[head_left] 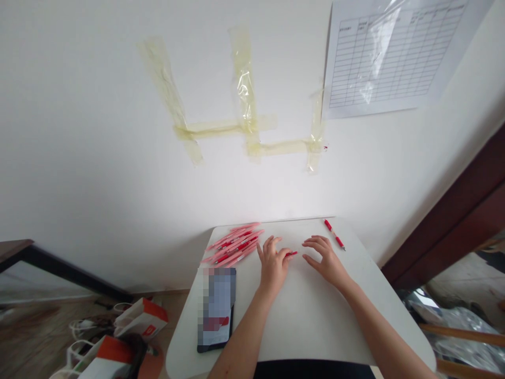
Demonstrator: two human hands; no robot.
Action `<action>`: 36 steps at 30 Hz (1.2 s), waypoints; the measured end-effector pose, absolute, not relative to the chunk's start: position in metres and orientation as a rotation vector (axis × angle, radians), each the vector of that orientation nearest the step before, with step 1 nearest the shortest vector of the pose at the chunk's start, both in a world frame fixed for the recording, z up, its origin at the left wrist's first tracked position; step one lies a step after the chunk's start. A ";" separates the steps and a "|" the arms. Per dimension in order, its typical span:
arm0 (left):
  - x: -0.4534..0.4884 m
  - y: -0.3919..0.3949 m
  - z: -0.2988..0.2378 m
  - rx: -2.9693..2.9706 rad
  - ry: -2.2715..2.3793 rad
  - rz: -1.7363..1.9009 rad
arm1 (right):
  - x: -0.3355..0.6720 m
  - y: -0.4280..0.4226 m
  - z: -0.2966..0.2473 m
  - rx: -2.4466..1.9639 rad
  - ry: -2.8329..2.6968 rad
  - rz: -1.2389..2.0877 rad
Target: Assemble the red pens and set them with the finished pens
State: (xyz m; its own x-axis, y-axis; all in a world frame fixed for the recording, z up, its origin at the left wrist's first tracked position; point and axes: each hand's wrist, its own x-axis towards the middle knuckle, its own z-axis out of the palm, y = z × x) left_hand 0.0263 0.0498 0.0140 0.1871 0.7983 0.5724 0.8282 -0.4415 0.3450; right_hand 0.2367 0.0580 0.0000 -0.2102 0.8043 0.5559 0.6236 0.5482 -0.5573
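- Left hand [273,263] pinches a small red piece [292,254] (partly hidden by fingers) over the table [303,321].
- Right hand [325,260], fingers parted and free, hovers near it.
- Red pens [236,246] lie leftward.

From my remote seat I see a white, round-cornered table [307,326] carrying a heap of red pens [224,258] and slim pink sticks [246,255], perhaps refills, far left, a dark-edged phone [216,310] just nearer, and a lone red pen [340,242] far right.
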 end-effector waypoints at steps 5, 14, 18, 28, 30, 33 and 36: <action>0.024 0.051 0.017 -2.319 -1.708 -1.271 | 0.239 0.060 -0.002 -1.162 -1.952 0.248; 0.018 0.055 0.019 -2.042 -1.882 -1.390 | 0.224 0.053 -0.005 -1.162 -2.063 0.301; 0.013 0.058 0.020 -1.893 -1.983 -1.332 | 0.215 0.048 -0.004 -1.152 -2.135 0.314; 0.002 0.058 0.029 -1.809 -2.098 -1.228 | 0.194 0.033 0.008 -1.106 -2.331 0.326; 0.001 0.059 0.029 -1.805 -2.111 -1.219 | 0.193 0.032 0.010 -1.099 -2.345 0.308; 0.001 0.059 0.029 -1.807 -2.117 -1.215 | 0.195 0.033 0.012 -1.099 -2.345 0.286; 0.001 0.059 0.029 -1.823 -2.098 -1.220 | 0.196 0.034 0.012 -1.119 -2.308 0.268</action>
